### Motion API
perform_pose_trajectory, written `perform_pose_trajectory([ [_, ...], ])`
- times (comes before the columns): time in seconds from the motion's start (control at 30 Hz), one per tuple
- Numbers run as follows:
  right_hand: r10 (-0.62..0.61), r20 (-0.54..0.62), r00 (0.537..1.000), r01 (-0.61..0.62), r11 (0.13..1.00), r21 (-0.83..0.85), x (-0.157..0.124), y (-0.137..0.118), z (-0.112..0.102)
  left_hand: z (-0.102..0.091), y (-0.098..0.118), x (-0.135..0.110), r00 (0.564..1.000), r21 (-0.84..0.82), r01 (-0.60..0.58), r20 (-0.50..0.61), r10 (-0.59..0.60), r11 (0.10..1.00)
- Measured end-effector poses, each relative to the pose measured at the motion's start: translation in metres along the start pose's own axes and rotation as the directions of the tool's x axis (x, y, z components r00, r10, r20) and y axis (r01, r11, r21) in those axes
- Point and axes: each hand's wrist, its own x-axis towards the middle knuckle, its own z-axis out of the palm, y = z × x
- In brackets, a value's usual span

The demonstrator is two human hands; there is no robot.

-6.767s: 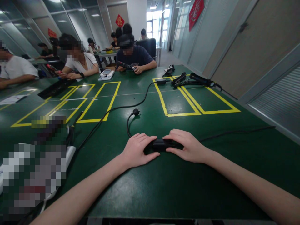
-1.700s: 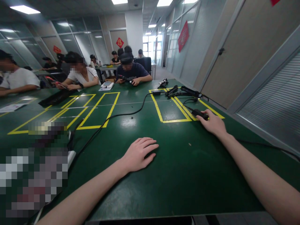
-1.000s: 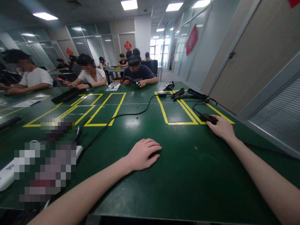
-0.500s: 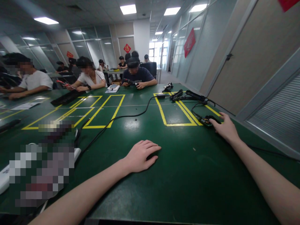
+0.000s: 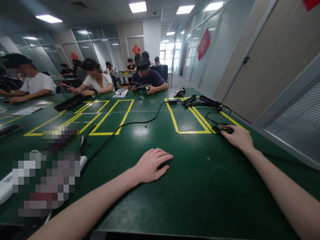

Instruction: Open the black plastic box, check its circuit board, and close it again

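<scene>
My left hand (image 5: 152,165) lies flat on the green table (image 5: 190,186) near the front middle, fingers stretched out and holding nothing. My right arm reaches out to the right. My right hand (image 5: 238,137) has its fingertips closed on the near end of a small black corded device (image 5: 221,128), which rests on the table by a yellow tape line (image 5: 197,132). A thin black cord (image 5: 211,115) loops from the device toward the black tools further back.
A long black cable (image 5: 135,123) crosses the table's middle. Yellow tape rectangles (image 5: 110,116) mark the surface. Black tools (image 5: 200,100) lie at the back right, and a white power strip (image 5: 6,188) at the left. Several people work at the far side. A wall runs along the right.
Both hands first rested on the black device at the front. My right hand has taken it right to the tape line. In the last half second its fingers came back onto it.
</scene>
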Motion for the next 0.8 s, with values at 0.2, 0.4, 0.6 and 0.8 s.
perform_pose_trajectory([
  [0.2,-0.275,0.174,0.946,0.243,0.952,0.184,-0.030,-0.052,0.010,0.001,-0.001,-0.001,0.999,0.020,-0.007,-0.038,0.007,1.000],
  [0.4,-0.764,0.125,0.632,0.548,0.555,0.626,-0.080,-0.108,0.003,0.003,-0.002,-0.002,0.983,0.073,0.067,-0.174,-0.054,0.995],
  [0.6,-0.745,0.106,0.658,0.517,0.550,0.656,-0.084,-0.112,-0.005,0.004,-0.003,-0.001,0.994,0.064,0.102,-0.048,-0.099,0.993],
  [0.8,-0.736,0.143,0.662,0.500,0.575,0.648,-0.084,-0.112,-0.004,0.000,0.001,-0.001,0.991,-0.022,0.122,-0.061,-0.123,0.992],
])
